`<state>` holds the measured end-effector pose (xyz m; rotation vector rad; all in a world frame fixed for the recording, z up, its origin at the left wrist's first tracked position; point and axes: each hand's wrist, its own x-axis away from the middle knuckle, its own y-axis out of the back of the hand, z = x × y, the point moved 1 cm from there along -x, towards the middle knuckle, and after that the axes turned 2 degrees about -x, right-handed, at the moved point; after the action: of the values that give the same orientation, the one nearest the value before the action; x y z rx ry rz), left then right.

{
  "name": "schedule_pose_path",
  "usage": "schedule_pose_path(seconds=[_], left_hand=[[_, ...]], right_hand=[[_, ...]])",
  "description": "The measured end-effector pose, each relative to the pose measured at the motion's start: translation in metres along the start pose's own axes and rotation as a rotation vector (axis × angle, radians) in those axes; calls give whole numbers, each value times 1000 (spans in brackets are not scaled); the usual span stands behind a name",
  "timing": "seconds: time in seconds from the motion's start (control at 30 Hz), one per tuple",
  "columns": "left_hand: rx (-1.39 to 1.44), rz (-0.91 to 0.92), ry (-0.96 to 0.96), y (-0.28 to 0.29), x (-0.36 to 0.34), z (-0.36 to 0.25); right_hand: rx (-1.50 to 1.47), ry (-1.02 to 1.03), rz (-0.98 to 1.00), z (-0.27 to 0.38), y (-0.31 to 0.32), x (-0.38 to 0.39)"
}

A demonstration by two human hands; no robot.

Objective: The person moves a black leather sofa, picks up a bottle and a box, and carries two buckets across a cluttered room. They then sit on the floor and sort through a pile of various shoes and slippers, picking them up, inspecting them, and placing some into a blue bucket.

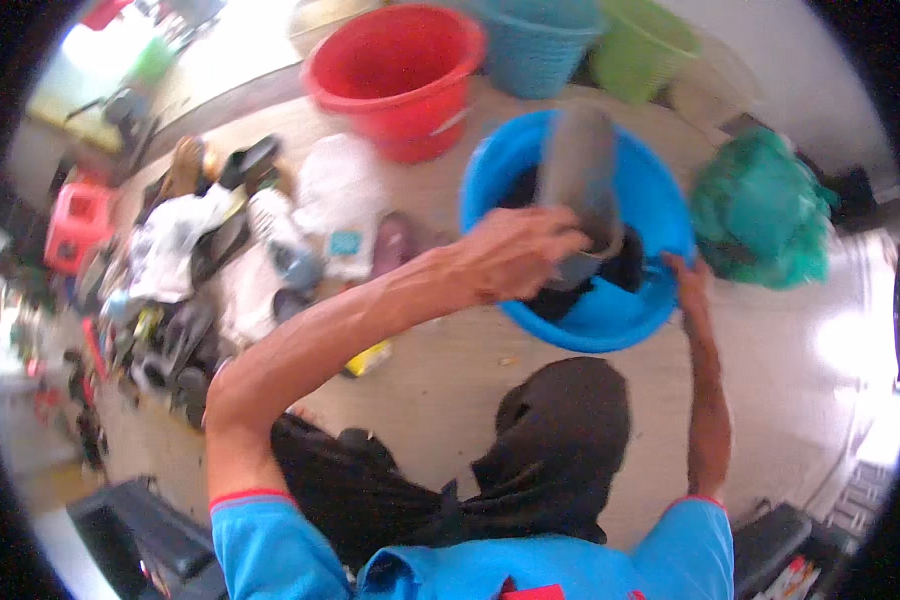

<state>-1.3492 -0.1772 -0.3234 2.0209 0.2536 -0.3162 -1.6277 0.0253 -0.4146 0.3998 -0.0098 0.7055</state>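
My left hand (535, 250) is closed around a long grey shoe (580, 165), blurred by motion, with its rounded end pointing away from me. The shoe is over a round blue basin (662, 185). Inside the basin lie dark, black items (625, 262) whose kind I cannot make out, partly hidden by the shoe and my hand. At the basin's right edge, my right hand (690, 280) grips the rim.
Beyond the basin stand a red tub (395, 85), a light-blue basket (540, 45) and a green basket (642, 45). A green plastic bag (765, 210) sits at the right. Several shoes and a white bag (182, 240) crowd the floor at left, near a red stool (78, 228).
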Motion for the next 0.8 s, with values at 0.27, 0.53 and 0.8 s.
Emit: schedule_pose_path(seconds=[0.27,0.53,0.8], left_hand=[[-207,-173,601,90,155,68],[-264,-7,970,-23,366,64],[-294,-125,1043,-45,378,62]], right_hand=[[-37,-56,-149,-14,55,-44],[609,443,-729,50,47,-27],[601,611,625,39,-217,60]])
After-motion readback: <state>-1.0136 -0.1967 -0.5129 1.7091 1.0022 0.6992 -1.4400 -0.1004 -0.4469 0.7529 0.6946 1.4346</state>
